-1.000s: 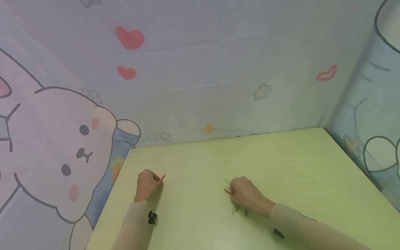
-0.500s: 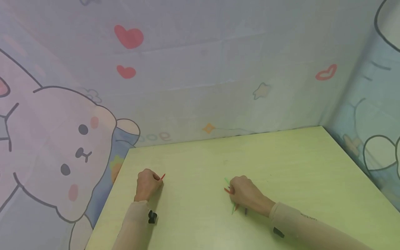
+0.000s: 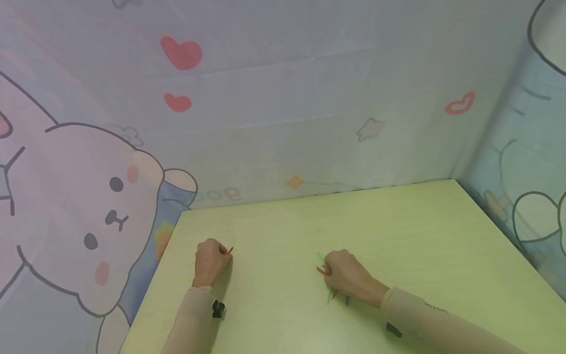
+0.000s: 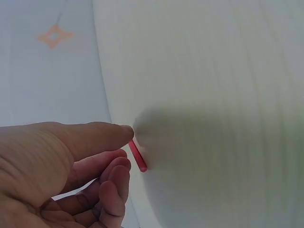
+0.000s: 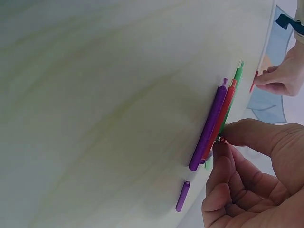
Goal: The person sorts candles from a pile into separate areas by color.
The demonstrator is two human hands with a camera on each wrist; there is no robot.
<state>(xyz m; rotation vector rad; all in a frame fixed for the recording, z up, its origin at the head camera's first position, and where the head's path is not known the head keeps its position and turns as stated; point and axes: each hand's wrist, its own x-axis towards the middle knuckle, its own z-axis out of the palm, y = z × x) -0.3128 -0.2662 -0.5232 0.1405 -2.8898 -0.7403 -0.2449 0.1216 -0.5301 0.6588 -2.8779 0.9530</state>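
My left hand (image 3: 212, 260) pinches a short, thin red stick (image 3: 229, 250) between thumb and finger at the table's left side. In the left wrist view the red stick (image 4: 137, 156) pokes out beyond the thumb, close over the table. My right hand (image 3: 351, 275) is low over a small group of coloured sticks, pinching a thin red stick (image 3: 322, 271) whose end sticks out leftward. Beside its fingertips in the right wrist view lie a purple stick (image 5: 208, 128), a red stick (image 5: 225, 107) and a green stick (image 5: 237, 76), with narrow nubs at their tips. My fingers hide part of the group.
A shorter purple piece (image 5: 183, 196) lies apart from the group on the pale yellow-green table (image 3: 274, 295). A printed cloth (image 3: 283, 123) with hearts and a cartoon animal hangs along the table's back and sides.
Both hands stay almost in place with their grips unchanged. My left hand shifts only very slightly, and the sticks by the right hand lie as before.
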